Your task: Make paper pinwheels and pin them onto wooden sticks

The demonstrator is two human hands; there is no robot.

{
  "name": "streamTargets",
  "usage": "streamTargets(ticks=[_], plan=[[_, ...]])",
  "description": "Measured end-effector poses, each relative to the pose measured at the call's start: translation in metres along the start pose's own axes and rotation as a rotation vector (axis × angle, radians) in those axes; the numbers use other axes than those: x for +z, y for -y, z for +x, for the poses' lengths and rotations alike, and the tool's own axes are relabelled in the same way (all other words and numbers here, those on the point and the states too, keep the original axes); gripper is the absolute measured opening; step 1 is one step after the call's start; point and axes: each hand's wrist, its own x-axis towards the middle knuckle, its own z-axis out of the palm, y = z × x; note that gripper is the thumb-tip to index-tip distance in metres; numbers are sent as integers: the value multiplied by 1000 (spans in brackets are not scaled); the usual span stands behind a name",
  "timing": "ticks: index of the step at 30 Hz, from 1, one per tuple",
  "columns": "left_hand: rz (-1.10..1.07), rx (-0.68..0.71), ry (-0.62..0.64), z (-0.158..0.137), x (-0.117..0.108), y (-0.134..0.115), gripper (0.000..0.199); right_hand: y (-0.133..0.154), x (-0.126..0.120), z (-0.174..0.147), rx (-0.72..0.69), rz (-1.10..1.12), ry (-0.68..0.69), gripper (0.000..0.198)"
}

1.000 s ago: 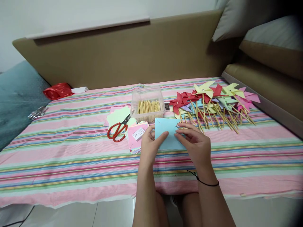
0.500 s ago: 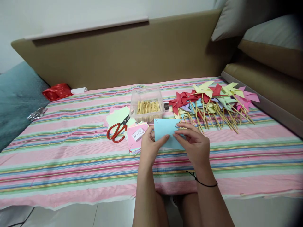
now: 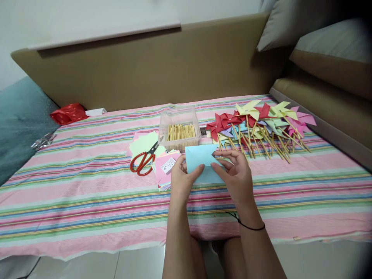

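A light blue sheet of paper (image 3: 200, 155), with slits at its corners, is held up between both hands over the striped cloth. My left hand (image 3: 182, 178) pinches its left side, thumb across the front. On the right, my right hand (image 3: 236, 174) grips the other edge between thumb and fingers, near a notch at the upper corner. Left of my left hand lies a stack of coloured paper squares (image 3: 162, 174) with a small white label (image 3: 168, 165) on top. Red-handled scissors (image 3: 143, 162) rest beside it, partly on pale green paper (image 3: 142, 144).
A clear plastic box (image 3: 178, 116) of short wooden sticks (image 3: 181, 132) stands just beyond the paper. Several paper pinwheels (image 3: 250, 110) on sticks are heaped at the right. A red plastic bag (image 3: 69, 113) lies far left on the striped cloth (image 3: 87, 178), below the sofa back (image 3: 151, 66).
My right hand's thumb and fingers have shifted slightly left along the blue paper, and the notch at its upper right corner shows more. The view has drifted a little.
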Motion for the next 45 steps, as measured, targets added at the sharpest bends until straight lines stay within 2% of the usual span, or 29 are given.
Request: streamTargets(ticks=[4, 6, 10, 28, 35, 40, 45], plan=[[9, -24, -1, 1, -1, 1, 45, -2, 2, 0, 239, 48, 43, 51], [23, -43, 13, 1, -2, 2, 46, -2, 3, -1, 288, 45, 38, 57], [50, -46, 33, 2, -2, 3, 46, -2, 4, -2, 279, 31, 3, 61], [88, -68, 27, 2, -4, 4, 40, -1, 1, -1, 317, -11, 3, 62], [-61, -9, -239, 6, -12, -2, 31, -5, -14, 1, 441, 4, 129, 65], [-53, -21, -187, 7, -16, -1, 28, -7, -18, 1, 470, -18, 181, 64], [-46, 63, -160, 6, -13, -2, 34, -9, -16, 1, 454, -38, 199, 63]])
